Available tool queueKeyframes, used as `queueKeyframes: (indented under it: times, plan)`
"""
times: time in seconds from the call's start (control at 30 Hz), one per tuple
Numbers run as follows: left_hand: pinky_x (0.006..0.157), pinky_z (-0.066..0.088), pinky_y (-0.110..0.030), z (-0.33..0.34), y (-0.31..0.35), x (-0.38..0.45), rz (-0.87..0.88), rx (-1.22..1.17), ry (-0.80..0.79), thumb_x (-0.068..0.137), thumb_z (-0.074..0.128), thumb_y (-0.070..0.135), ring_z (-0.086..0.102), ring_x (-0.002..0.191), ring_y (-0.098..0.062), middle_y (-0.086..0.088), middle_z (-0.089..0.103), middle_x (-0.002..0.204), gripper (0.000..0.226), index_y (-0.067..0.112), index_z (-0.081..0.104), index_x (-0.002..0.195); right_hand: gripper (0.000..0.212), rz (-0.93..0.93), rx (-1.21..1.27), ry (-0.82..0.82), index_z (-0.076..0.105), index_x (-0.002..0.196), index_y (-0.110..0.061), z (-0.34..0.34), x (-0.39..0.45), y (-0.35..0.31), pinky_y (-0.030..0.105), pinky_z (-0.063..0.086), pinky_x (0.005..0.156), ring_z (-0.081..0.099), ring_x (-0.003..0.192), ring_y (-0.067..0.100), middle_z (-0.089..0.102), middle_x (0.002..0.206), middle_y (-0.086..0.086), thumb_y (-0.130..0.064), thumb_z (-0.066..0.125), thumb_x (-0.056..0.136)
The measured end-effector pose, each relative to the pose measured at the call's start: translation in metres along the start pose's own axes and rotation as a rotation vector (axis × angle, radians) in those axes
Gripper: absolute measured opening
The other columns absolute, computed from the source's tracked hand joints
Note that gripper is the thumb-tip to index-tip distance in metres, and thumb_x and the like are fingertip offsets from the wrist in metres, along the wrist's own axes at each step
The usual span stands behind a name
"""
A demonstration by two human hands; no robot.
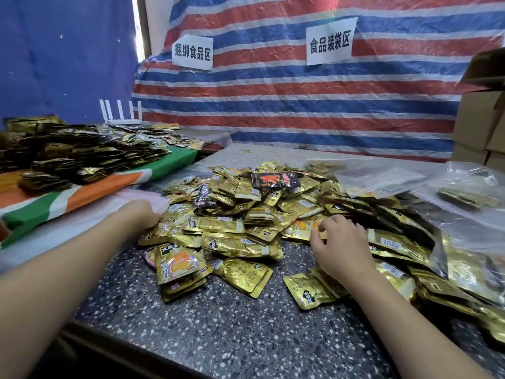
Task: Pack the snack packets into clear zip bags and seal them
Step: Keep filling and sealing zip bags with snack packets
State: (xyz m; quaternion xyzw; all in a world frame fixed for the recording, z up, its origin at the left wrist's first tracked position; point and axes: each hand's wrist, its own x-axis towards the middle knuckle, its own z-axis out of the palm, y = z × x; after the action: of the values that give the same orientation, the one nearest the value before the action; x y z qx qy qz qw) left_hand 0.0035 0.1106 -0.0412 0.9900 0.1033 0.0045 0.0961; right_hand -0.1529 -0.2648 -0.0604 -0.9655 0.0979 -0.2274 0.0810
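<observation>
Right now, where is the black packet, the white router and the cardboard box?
black packet (275,179): head view, on its red picture.
white router (123,121): head view, on its flat base.
cardboard box (476,119): head view, on its front side.

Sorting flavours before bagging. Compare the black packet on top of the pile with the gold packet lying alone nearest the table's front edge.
The black foil packet with the red picture lies on top of the heap; the gold foil packet lies flat on the speckled stone table, at the heap's near edge. The black one sits crosswise; the gold one lies slantwise. Both are small, flat, sealed pouches.
</observation>
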Motion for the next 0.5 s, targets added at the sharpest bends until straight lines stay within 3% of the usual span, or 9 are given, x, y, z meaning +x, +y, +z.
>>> queueKeyframes:
  times: [0.07, 0.27, 0.37, 0.5]
  plan:
    - [0.085, 0.041, -0.029, 0.001, -0.005, 0.001, 0.0, -0.006, 0.044, 0.099, 0.052, 0.042, 0.057, 0.115, -0.031, -0.016, 0.063, 0.127, 0.049, 0.0, 0.06, 0.123, 0.036, -0.004, 0.004, 0.004, 0.067, 0.105, -0.017, 0.0, -0.001, 0.0, 0.046, 0.037, 0.106, 0.057, 0.103, 0.022, 0.062, 0.112, 0.0, -0.043, 0.041, 0.1]
    - [0.097, 0.043, -0.032, -0.004, -0.002, -0.004, -0.053, -0.12, 0.103, 0.105, 0.039, 0.034, 0.054, 0.122, -0.032, -0.017, 0.06, 0.132, 0.047, -0.002, 0.056, 0.13, 0.035, 0.003, 0.009, -0.004, 0.066, 0.101, -0.019, -0.001, -0.002, 0.0, 0.044, 0.037, 0.103, 0.057, 0.101, 0.023, 0.062, 0.109, -0.001, -0.043, 0.041, 0.099]
    - [0.089, 0.047, -0.036, -0.001, 0.0, -0.005, -0.043, -0.156, 0.12, 0.101, 0.041, 0.015, 0.06, 0.114, -0.034, -0.02, 0.064, 0.122, 0.033, -0.003, 0.062, 0.12, 0.033, 0.012, 0.015, -0.016, 0.066, 0.101, -0.019, -0.002, -0.003, 0.0, 0.045, 0.037, 0.105, 0.056, 0.1, 0.022, 0.061, 0.107, -0.002, -0.043, 0.042, 0.099]
    - [0.083, 0.051, -0.036, 0.0, -0.002, -0.01, -0.026, -0.268, 0.168, 0.1, 0.041, 0.014, 0.063, 0.107, -0.03, -0.014, 0.066, 0.116, 0.031, 0.003, 0.064, 0.116, 0.031, 0.012, 0.025, -0.018, 0.065, 0.097, -0.019, -0.003, -0.003, 0.0, 0.047, 0.037, 0.105, 0.056, 0.098, 0.021, 0.061, 0.105, -0.002, -0.041, 0.043, 0.099]
